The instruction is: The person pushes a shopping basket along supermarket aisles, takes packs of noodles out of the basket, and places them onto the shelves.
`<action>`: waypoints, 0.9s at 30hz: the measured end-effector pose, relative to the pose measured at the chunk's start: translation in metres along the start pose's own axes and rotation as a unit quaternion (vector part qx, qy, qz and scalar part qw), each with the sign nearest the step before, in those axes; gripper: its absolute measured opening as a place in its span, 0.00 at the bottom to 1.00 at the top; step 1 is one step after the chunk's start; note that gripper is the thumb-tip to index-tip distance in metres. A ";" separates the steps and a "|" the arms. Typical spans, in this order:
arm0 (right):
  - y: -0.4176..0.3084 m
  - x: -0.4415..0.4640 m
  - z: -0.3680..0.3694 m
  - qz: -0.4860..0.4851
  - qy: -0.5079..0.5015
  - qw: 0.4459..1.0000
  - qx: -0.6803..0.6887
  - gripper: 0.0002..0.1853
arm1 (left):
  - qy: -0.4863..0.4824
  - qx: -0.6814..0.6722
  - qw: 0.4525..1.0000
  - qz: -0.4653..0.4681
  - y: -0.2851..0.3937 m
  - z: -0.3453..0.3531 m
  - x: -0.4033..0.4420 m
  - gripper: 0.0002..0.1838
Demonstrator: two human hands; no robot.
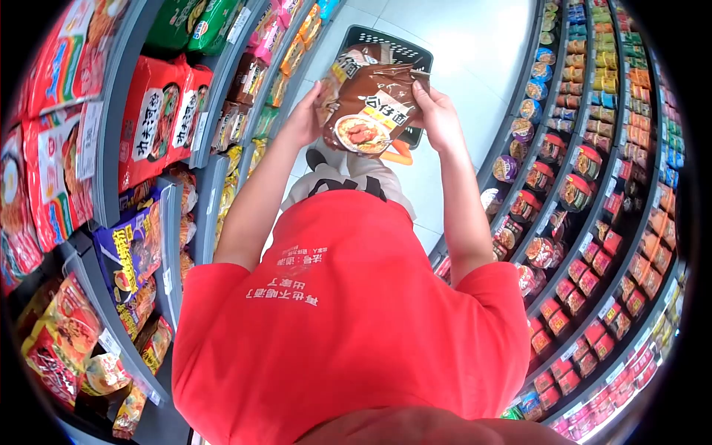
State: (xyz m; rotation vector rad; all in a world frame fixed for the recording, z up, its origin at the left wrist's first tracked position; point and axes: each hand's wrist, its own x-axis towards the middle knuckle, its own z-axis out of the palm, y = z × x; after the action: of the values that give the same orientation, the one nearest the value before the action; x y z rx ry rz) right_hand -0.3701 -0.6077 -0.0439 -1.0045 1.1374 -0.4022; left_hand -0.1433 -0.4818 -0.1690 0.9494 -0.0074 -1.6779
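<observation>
So both hands, left (439, 119) and right (305, 115), are clamped on opposite sides of a shiny brown plastic noodle packet (374, 100), holding it up over a dark green perforated plastic basket (410, 57) on the pale tiled floor (460, 44).

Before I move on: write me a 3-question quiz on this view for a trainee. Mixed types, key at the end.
1. True or false: the left hand and the right hand both hold the brown packet.
2. Multiple choice: left shelves and right shelves flank the floor. Where is the basket?
A) On the left shelves
B) On the right shelves
C) Between them, on the floor
3. Fill in: the front of the brown packet pictures a ____ of food.

Key: 1 true; 2 C; 3 bowl.
</observation>
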 end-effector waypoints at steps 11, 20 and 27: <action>-0.002 -0.052 0.037 -0.097 -0.009 0.986 -0.132 0.21 | -0.007 -0.127 0.991 -0.030 -0.025 0.002 -0.054 0.36; -0.012 -0.042 0.027 -0.203 -0.112 0.971 -0.065 0.22 | -0.094 -0.124 0.978 0.137 -0.011 0.035 -0.056 0.34; -0.009 -0.031 -0.007 -0.222 -0.147 0.962 -0.057 0.24 | -0.037 -0.164 0.977 0.130 -0.020 0.064 -0.044 0.32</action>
State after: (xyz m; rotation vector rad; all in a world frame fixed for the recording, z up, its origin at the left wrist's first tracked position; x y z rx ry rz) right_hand -0.3874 -0.5937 -0.0197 -1.3770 0.6668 -0.5278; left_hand -0.1960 -0.4686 -0.1097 0.6090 0.0897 -1.4173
